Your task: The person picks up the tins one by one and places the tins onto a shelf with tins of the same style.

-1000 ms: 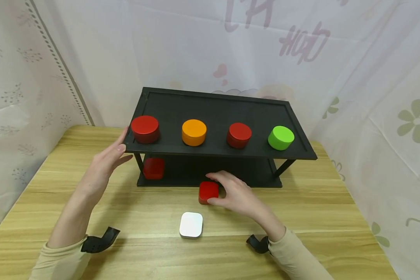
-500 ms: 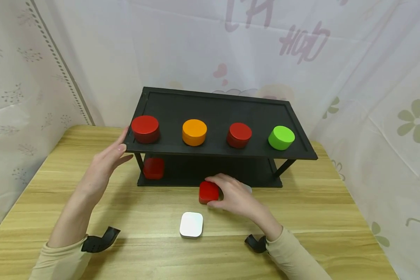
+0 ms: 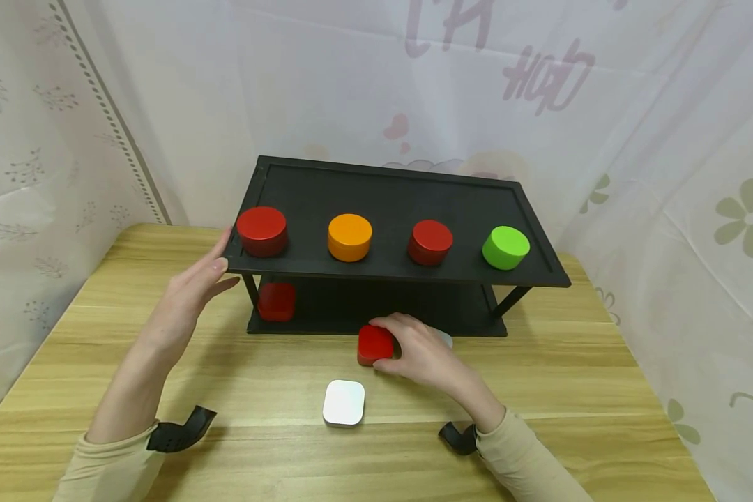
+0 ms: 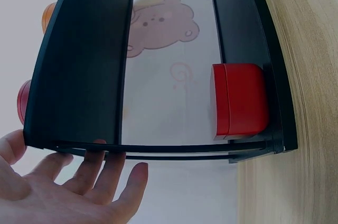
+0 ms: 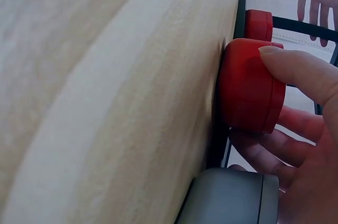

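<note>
In the head view my right hand (image 3: pixel 423 352) reaches to a small red square tin (image 3: pixel 374 345) on the table, just in front of a black two-tier shelf (image 3: pixel 376 174). Its thumb lies on the near side of the tin and the fingers curl round the far side; the right wrist view shows the tin's lid seam (image 5: pixel 277 94). My left hand (image 3: pixel 191 286) holds the left end of the upper tier, thumb at the front corner. Its fingers (image 4: pixel 111 176) hook the end bar in the left wrist view. Another red square tin (image 3: pixel 277 302) sits on the lower tier's left end.
A white square tin (image 3: pixel 344 403) lies nearer on the table. A pale tin (image 3: pixel 443 339) is mostly hidden behind my right hand. On the upper tier stand two red round tins (image 3: pixel 261 232), an orange one (image 3: pixel 349 238) and a green one (image 3: pixel 505 247). Printed cloth hangs behind.
My right hand's fingers have come down and closed on the red square tin, which stays in place. Part of the pale tin behind that hand has come into view. The left hand has not moved.
</note>
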Demonstrator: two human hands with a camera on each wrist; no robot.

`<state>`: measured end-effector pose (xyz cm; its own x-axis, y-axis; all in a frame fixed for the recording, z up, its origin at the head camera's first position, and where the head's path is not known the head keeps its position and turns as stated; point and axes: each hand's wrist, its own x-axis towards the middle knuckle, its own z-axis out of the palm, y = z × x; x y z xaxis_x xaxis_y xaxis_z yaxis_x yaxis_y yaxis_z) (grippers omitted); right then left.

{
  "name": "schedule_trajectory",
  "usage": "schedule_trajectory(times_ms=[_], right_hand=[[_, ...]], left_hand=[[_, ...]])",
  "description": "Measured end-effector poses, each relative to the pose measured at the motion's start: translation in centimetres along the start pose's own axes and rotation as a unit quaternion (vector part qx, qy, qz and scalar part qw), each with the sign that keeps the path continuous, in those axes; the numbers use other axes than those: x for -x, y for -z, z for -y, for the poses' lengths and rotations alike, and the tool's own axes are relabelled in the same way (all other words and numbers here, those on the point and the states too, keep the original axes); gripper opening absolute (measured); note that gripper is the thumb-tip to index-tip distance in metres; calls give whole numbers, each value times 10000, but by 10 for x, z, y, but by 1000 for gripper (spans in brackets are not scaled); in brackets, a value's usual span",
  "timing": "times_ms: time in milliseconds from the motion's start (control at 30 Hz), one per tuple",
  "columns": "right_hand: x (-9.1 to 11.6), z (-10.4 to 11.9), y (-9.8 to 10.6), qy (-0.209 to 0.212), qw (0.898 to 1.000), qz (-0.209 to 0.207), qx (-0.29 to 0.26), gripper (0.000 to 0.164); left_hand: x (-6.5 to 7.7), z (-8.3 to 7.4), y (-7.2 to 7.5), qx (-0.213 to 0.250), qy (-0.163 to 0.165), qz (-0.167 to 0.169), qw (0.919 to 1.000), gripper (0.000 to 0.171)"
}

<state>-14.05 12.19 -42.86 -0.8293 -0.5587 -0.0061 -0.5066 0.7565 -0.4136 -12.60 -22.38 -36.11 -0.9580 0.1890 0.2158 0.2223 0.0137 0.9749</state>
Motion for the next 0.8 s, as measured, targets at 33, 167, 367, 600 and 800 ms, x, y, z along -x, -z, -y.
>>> schedule_trajectory(times_ms=[33,167,367,600,800], right_hand=[[0,0,0,-4,10000,-8,-10,59],[0,0,0,-8,10000,-31,-12,58],[0,0,1,87,9998,-167,-69,57],[-1,2,3,88,9994,-331,-87,56],[-4,2,6,46,9993,-372,-44,57]], left_hand=[[0,0,0,-30,4,0,10000,46],[0,0,0,-37,35,-4,10000,46],[1,0,0,-77,73,-16,9999,47],[0,0,0,-8,94,-84,9999,47],[0,1,0,-86,25,-63,9999,46]])
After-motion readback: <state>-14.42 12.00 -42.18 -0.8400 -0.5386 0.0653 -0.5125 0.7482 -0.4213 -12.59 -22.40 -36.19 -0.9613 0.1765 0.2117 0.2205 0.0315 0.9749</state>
